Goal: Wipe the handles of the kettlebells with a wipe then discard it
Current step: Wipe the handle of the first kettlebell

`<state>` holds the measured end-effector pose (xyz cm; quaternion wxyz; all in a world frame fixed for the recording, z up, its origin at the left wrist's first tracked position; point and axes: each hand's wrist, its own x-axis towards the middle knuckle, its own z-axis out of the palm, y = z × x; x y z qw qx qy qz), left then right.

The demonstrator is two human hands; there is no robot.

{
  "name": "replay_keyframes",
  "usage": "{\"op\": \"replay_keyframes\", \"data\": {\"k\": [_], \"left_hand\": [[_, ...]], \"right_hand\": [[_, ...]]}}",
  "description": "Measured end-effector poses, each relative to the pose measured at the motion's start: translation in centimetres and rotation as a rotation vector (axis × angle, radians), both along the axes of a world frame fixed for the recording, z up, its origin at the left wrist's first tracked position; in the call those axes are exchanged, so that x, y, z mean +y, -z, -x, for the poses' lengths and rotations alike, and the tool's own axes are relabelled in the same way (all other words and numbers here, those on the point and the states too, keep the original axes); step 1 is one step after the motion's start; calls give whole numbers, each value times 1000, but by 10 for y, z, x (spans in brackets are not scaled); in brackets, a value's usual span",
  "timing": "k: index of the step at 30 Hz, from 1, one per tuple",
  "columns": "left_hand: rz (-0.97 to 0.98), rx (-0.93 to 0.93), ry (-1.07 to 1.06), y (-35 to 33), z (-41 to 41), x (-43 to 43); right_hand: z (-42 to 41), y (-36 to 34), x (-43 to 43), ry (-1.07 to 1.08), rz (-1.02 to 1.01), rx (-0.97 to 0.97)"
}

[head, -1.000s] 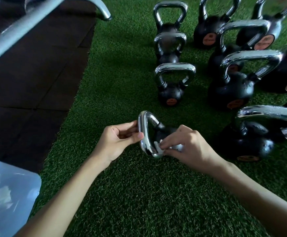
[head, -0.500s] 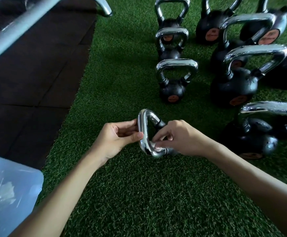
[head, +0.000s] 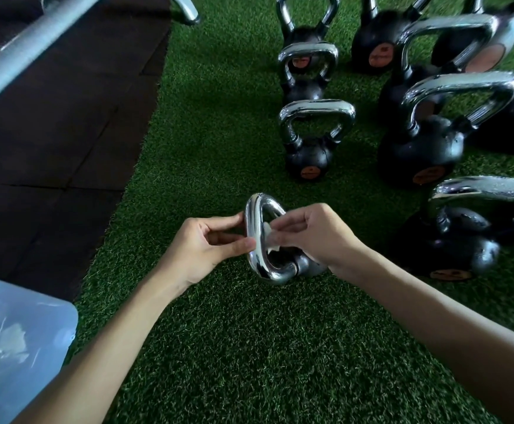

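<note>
Kettlebell (head: 307, 266), the smallest of at least ten in view, lies tipped on its side on the green turf (head: 249, 347). The left hand (head: 206, 243) pinches the outer bar of its chrome handle (head: 255, 261) between thumb and forefinger, and the right hand (head: 316, 234) pinches the single white wipe (head: 269, 237) against the handle's inner face. Three upright kettlebells (head: 309, 157) stand in a column just beyond it, at least six larger kettlebells (head: 421, 151) stand to the right, some cut by the frame edge, and one translucent bin (head: 20, 341) occupies the lower left corner.
</note>
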<state>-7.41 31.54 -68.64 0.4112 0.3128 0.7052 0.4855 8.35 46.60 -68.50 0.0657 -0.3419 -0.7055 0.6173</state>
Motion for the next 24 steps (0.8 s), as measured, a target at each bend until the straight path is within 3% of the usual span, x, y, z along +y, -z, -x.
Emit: {"op": "replay_keyframes", "data": {"k": [2, 6, 13, 20, 24], "left_hand": [[7, -7, 0, 0, 2, -1], [33, -6, -6, -2, 3, 0], [28, 8, -17, -2, -2, 4], [59, 4, -18, 0, -1, 3], [56, 26, -4, -4, -7, 9]], "right_hand": [[3, -1, 0, 62, -26, 32], [-6, 3, -10, -45, -74, -35], [10, 22, -8, 200, -497, 137], [20, 38, 3, 129, -930, 69], [23, 44, 5, 154, -960, 80]]}}
